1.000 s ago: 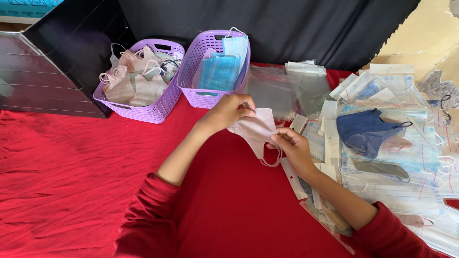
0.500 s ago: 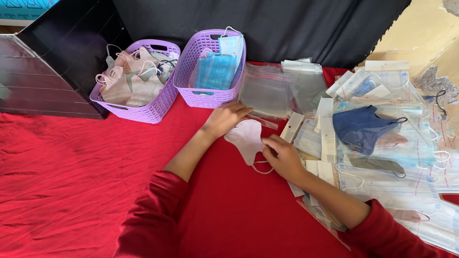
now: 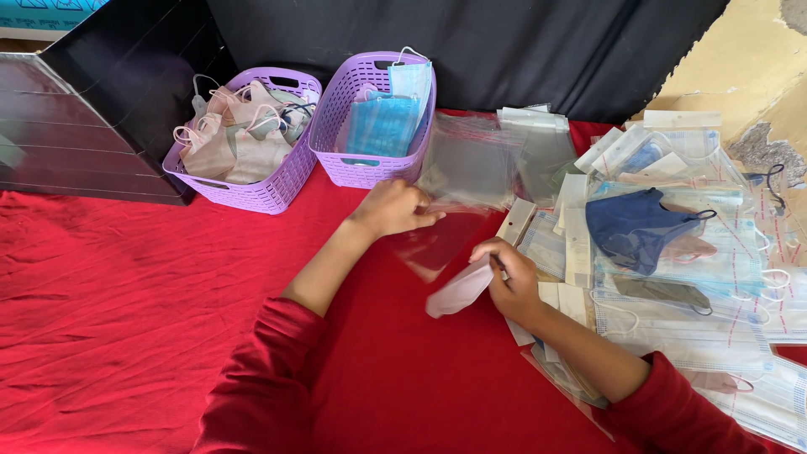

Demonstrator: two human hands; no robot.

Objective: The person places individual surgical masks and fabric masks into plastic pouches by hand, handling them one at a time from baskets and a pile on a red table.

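Pale pink mask [image 3: 461,290], folded and clamped in the right hand [image 3: 510,282] fingers near the table [image 3: 126,277] centre, beside a clear bag [image 3: 437,240] pinched by the left hand [image 3: 395,208]; hold the bag mouth wide, mask flat.

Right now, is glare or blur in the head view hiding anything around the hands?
Head view: even daylight, soft shadows. Both hands are sharp: the left hand pinches a clear plastic sleeve, which shows only as faint sheen over the red cloth, its edges hard to trace. The folded pale mask in the right hand is slightly soft. The clear sleeve stack reflects light greyly.
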